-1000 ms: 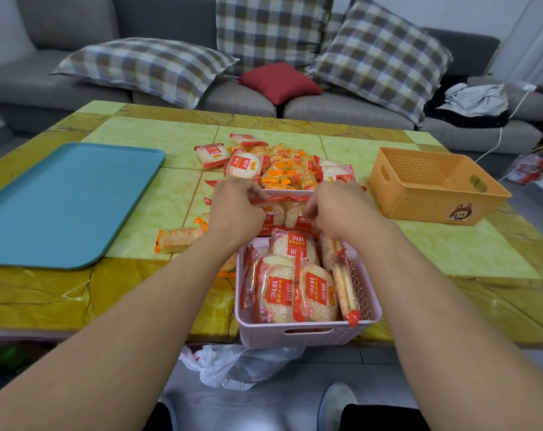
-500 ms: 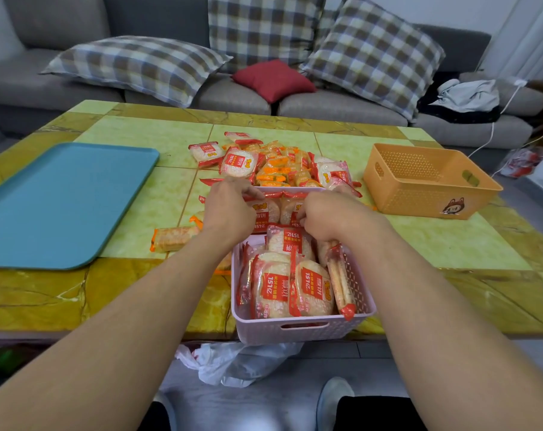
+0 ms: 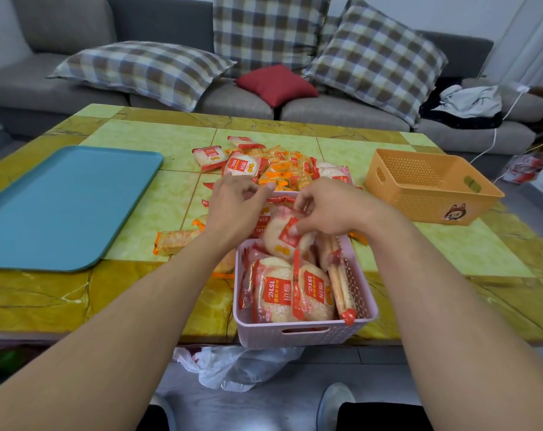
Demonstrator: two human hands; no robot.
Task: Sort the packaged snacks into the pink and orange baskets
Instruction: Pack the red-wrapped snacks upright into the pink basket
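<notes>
The pink basket [image 3: 304, 334] stands at the table's near edge, packed with round rice-cracker packets [image 3: 276, 293] and a long biscuit packet [image 3: 341, 287]. My right hand [image 3: 329, 206] pinches one round red-labelled cracker packet [image 3: 282, 241] over the basket's far end. My left hand [image 3: 236, 206] hovers beside it with loosely curled fingers, and I see nothing in them. Behind both hands lies a pile of red and orange snack packets [image 3: 282, 169]. The orange basket [image 3: 432, 194] sits empty at the right.
A teal tray [image 3: 61, 206] covers the table's left side. One long orange packet [image 3: 176, 241] lies on the table left of the pink basket. A plastic bag [image 3: 232, 365] lies on the floor under the table edge. A sofa with cushions stands behind.
Both hands were pressed down on packets at the basket's far end. My right hand has now lifted a round cracker packet, and my left hand has risen and loosened.
</notes>
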